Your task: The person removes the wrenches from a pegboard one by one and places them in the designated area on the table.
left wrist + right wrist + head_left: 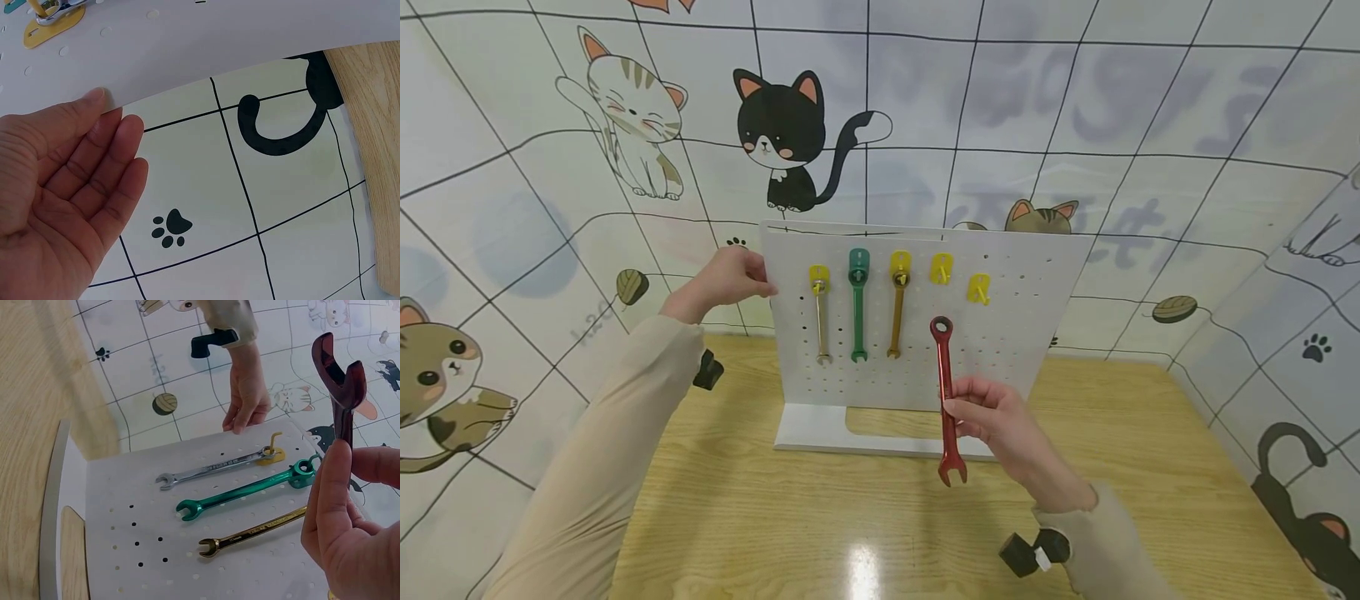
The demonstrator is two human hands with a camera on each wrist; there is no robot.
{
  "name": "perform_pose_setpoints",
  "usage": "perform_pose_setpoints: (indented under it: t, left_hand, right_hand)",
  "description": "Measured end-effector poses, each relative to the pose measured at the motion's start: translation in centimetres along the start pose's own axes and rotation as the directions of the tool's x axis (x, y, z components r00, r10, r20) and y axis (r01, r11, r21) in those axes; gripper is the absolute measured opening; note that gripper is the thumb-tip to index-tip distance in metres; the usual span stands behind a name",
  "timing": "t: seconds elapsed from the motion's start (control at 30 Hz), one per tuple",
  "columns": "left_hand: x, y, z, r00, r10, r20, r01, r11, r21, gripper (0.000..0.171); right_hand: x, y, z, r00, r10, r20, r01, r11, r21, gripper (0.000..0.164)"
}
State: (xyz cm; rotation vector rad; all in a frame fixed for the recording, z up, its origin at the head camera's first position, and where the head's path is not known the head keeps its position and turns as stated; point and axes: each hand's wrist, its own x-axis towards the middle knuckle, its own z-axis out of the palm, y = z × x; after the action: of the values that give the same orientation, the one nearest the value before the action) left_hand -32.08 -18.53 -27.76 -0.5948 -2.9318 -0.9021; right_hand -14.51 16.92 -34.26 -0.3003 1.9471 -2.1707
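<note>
A red combination wrench (946, 400) is pinched between thumb and fingers of my right hand (996, 425), held upright in front of the white pegboard (917, 383). Its ring end points up and its open end down. My left hand (722, 279) grips the board's left edge, thumb on the front and fingers behind, as the left wrist view shows. On the board hang a silver wrench (822, 325), a green wrench (858, 317) and a gold wrench (897, 321), ring ends up. To their right, a yellow hook (942, 268) and a lower yellow hook (979, 288) are bare.
The pegboard stands on a white base (812, 427) with a cut-out, on a wooden table (760, 517). Close behind is a wall covering (917, 100) printed with cartoon cats and grid lines. A green hook plate (859, 257) carries the green wrench.
</note>
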Motion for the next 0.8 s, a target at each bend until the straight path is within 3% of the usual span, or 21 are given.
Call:
perform_pose_setpoints:
  t: [0.8]
  left_hand:
    - [0.1,0.0,-0.1,1.0,0.015,0.003,-0.015,1.0,-0.011,0.009]
  right_hand:
    - [-2.9,4.2,-2.4,0.99,0.108,-0.085,-0.114,0.991,-0.066,0.007]
